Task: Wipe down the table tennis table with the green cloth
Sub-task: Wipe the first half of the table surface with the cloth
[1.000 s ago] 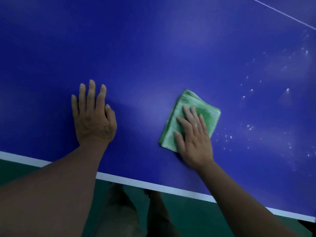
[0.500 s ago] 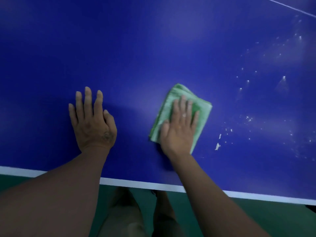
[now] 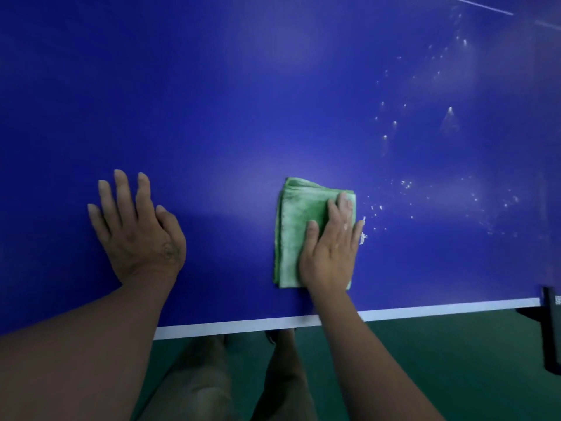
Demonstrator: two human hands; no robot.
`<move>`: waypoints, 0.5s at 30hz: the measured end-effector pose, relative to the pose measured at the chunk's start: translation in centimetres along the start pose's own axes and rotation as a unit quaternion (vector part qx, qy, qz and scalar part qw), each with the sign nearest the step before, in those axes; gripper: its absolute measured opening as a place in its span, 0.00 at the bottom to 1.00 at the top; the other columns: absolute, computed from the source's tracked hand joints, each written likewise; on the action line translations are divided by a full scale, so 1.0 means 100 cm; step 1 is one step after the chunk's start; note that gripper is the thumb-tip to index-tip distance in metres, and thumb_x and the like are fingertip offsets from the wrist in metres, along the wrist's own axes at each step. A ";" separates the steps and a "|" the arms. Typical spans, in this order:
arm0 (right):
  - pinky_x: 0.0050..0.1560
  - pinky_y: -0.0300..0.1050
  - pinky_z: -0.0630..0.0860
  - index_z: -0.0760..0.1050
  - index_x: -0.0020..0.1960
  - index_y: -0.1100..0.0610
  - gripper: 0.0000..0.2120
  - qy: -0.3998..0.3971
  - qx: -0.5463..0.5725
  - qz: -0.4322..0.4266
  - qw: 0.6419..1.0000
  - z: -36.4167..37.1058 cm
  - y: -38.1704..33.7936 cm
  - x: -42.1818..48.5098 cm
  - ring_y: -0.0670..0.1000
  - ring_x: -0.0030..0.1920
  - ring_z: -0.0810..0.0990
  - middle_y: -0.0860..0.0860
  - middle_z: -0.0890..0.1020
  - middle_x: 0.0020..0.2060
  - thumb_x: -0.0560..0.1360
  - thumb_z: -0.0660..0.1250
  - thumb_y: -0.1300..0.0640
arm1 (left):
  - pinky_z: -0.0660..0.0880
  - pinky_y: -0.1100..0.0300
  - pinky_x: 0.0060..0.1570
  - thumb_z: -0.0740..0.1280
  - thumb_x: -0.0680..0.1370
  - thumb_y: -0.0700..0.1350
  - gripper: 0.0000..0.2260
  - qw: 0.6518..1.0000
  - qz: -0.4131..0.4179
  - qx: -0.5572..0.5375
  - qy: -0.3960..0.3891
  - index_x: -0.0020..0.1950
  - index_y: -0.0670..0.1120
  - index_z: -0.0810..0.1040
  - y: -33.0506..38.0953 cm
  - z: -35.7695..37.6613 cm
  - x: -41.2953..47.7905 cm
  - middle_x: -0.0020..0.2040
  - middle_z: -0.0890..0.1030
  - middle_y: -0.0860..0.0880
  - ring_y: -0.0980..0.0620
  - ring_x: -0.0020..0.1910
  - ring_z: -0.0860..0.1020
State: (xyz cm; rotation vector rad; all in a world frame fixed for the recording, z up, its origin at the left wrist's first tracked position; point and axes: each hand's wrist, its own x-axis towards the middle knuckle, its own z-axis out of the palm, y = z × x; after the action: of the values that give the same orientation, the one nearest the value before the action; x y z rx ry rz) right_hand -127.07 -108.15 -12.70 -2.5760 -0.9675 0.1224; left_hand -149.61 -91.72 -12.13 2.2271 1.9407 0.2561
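The folded green cloth (image 3: pixel 294 226) lies flat on the blue table tennis table (image 3: pixel 243 101), close to its white near edge. My right hand (image 3: pixel 331 247) presses down on the cloth's right half with straight fingers, covering that part. My left hand (image 3: pixel 136 232) rests flat on the bare table surface to the left, fingers spread, well apart from the cloth. White specks and smears (image 3: pixel 403 183) dot the table just right of the cloth and spread toward the upper right.
The table's white edge line (image 3: pixel 425 311) runs across the lower part of the view. A black net clamp (image 3: pixel 551 329) sits at the right edge. Green floor (image 3: pixel 455 375) and my legs (image 3: pixel 212 384) show below the table.
My right hand has dragged the cloth toward the near edge and turned it square to the table. The view shifted; the net clamp came into sight. My left hand stays planted.
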 end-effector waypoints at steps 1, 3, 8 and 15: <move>0.87 0.61 0.46 0.62 0.84 0.57 0.27 -0.012 -0.009 -0.012 1.000 -0.005 0.012 0.006 0.51 0.88 0.52 0.52 0.59 0.87 0.88 0.56 0.49 | 0.45 0.37 0.86 0.51 0.86 0.51 0.28 1.000 -0.001 0.002 -0.003 0.87 0.48 0.57 0.000 -0.001 0.000 0.89 0.54 0.44 0.41 0.88 0.48; 0.87 0.62 0.47 0.63 0.84 0.58 0.27 -0.023 -0.026 -0.037 0.999 -0.016 0.034 0.020 0.52 0.88 0.54 0.52 0.60 0.87 0.88 0.56 0.48 | 0.45 0.37 0.86 0.51 0.86 0.52 0.29 1.000 0.000 0.006 -0.009 0.88 0.47 0.57 0.001 -0.002 0.001 0.89 0.53 0.44 0.41 0.88 0.48; 0.87 0.62 0.49 0.65 0.83 0.60 0.28 -0.018 -0.044 -0.053 0.997 -0.030 0.070 0.072 0.55 0.87 0.58 0.55 0.62 0.86 0.87 0.56 0.49 | 0.46 0.37 0.86 0.51 0.86 0.53 0.29 1.000 -0.002 0.012 -0.010 0.88 0.47 0.57 0.000 -0.003 0.000 0.89 0.53 0.44 0.42 0.88 0.48; 0.87 0.60 0.46 0.59 0.87 0.60 0.29 -0.031 -0.079 -0.037 0.996 -0.030 0.073 0.091 0.58 0.88 0.52 0.57 0.56 0.87 0.89 0.50 0.49 | 0.46 0.38 0.86 0.53 0.86 0.52 0.30 1.000 0.008 0.005 0.001 0.88 0.47 0.58 0.001 0.000 -0.001 0.89 0.55 0.44 0.41 0.88 0.50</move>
State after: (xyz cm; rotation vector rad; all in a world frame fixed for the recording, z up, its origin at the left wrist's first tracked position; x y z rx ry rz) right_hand -115.00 -108.23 -12.27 -2.6884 -1.1371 0.1097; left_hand -149.55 -91.78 -12.10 2.2490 1.9306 0.2506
